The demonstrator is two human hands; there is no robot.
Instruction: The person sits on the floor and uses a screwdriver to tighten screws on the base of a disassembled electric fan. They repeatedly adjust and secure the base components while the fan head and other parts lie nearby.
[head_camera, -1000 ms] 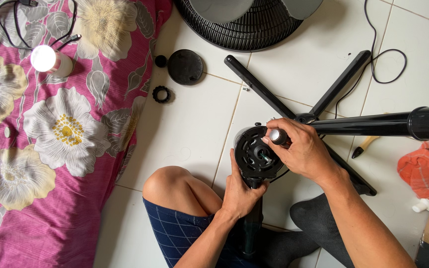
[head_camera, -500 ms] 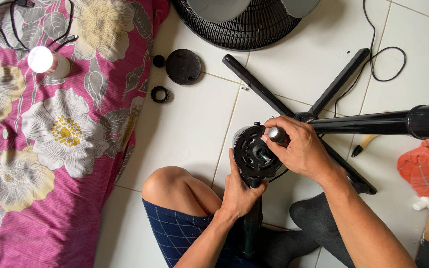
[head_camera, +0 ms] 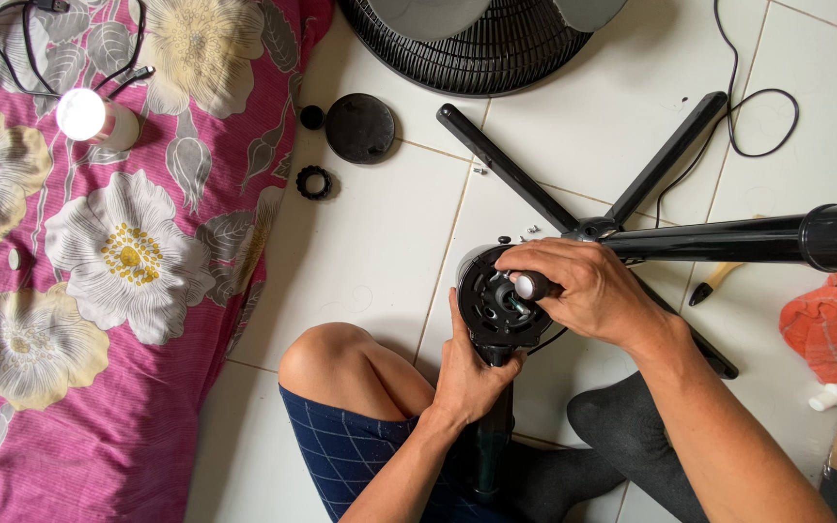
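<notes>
Head view: left hand (head_camera: 467, 373) cups the black motor housing (head_camera: 498, 308) from below; right hand (head_camera: 588, 291) grips a screwdriver (head_camera: 530, 287) there.

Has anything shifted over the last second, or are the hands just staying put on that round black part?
Almost nothing changed. The right hand keeps its silver-tipped tool pressed into the round black plastic fan motor housing, and the left hand still steadies it from below. The black cross-shaped stand, round black cap and small black ring nut lie where they were.

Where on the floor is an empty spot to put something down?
Bare tile lies between the flowered pink bedding, the black ring and the knee. Around the black round part held by both hands, by the crossed stand legs, it's crowded.
</notes>
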